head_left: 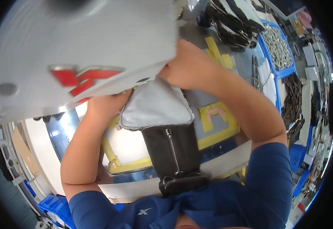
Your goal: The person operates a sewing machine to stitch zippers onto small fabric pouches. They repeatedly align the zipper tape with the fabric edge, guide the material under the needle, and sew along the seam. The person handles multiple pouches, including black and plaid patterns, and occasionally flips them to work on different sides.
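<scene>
A partly sewn bag piece (157, 108) lies before me, its silvery-grey lining facing up and its edge bound in dark trim. From it a black fabric panel (170, 149) with a metal zipper runs toward my body and over the table's near edge. My right hand (187, 65) is closed at the piece's far right side, fingers curled in on the material. At the far left side, my left hand (107, 107) touches the piece, but its fingers are hidden behind the big grey sewing machine head (109, 42). The needle area is out of sight behind that head too.
Yellow tape (219, 133) marks the worktop around the piece. Dark scissors or tweezers (255, 70) lie to the right, beside a blue tray (284, 72) of small metal parts. Black glossy pieces (233, 24) are piled at the back right. A blue crate (56, 208) stands low at left.
</scene>
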{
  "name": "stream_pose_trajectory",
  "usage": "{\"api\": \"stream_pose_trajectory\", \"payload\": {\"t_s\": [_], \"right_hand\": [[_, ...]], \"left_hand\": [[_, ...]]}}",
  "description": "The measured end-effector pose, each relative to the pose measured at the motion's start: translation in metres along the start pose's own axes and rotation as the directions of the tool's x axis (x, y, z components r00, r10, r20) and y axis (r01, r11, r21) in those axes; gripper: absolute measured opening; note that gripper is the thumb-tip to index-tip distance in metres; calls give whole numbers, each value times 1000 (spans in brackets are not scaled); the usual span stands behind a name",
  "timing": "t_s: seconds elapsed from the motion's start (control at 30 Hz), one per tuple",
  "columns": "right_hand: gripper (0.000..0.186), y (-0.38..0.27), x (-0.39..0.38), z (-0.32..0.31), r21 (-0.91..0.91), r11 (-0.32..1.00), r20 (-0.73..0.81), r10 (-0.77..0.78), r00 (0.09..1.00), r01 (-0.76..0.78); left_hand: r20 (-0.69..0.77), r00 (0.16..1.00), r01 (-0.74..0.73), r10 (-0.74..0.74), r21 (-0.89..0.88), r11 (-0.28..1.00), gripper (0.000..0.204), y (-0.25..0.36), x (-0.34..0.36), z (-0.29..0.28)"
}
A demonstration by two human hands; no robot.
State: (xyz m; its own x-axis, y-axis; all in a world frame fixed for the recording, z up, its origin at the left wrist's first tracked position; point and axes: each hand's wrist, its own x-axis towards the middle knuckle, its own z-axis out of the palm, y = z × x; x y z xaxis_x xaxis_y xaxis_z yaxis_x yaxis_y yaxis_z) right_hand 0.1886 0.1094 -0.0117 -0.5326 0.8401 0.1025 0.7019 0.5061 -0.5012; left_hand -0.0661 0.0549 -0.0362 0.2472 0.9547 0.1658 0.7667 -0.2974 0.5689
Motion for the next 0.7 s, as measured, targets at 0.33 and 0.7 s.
{"api": "stream_pose_trajectory", "payload": {"t_s": [0.33, 0.7], "right_hand": [[26, -1, -3, -2, -3, 1000, -26, -18, 999, 18], [20, -23, -11, -23, 71, 997, -35, -34, 999, 36]], "left_hand": [[57, 977, 205, -204, -14, 979, 27, 19, -8, -2], [100, 979, 181, -177, -31, 983, 35, 11, -3, 1]]}}
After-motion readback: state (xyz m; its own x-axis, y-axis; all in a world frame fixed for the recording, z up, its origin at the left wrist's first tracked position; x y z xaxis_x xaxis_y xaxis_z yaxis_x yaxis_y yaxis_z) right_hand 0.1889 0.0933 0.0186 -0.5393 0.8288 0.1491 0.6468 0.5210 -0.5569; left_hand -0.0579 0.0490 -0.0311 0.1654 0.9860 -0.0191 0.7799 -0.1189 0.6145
